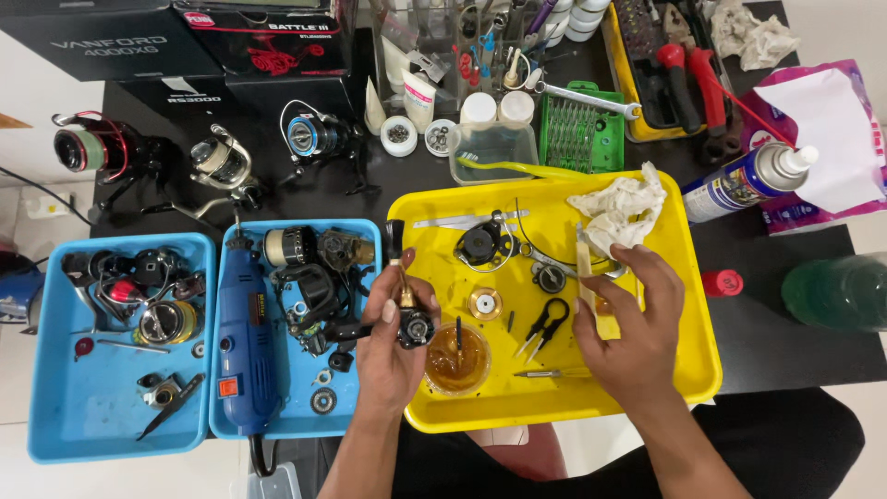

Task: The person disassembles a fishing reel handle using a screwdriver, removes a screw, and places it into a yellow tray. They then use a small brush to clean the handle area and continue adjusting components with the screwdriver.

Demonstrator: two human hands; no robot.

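1. Yellow tray [688, 370] sits nearest, directly in front of the person; both hands work over it.
2. Left hand [393, 337] is closed around a dark reel body with handle arm [411, 319], held upright above the tray's left edge; a brass shaft end shows just above the fingers.
3. Right hand [628, 323] is loosely curled, palm down, over the tray's right half. Its fingers pinch a thin pale stick-like tool [584, 268]; how firm the grip is, I cannot tell.
4. Small round cup of amber fluid [457, 359] stands on the tray just right of the reel body, with a dark brush or pin standing in it. Black tweezers [543, 325] lie between cup and right hand.
5. Judgement: reel servicing looks mid-way, body stripped, parts laid out. Step in hand appears to be cleaning or greasing the body. Next move would call for steady support from the left hand while the right brings its tool to the body.
6. Farther on the tray: brass gear [485, 302], black rotor piece [480, 245], crumpled rag [624, 208].
7. Left of the tray: two blue trays [199, 249] with reel parts and a blue rotary tool [245, 342].
8. Far edge: three assembled reels [222, 162], spray can [748, 180], green bit holder [582, 134].
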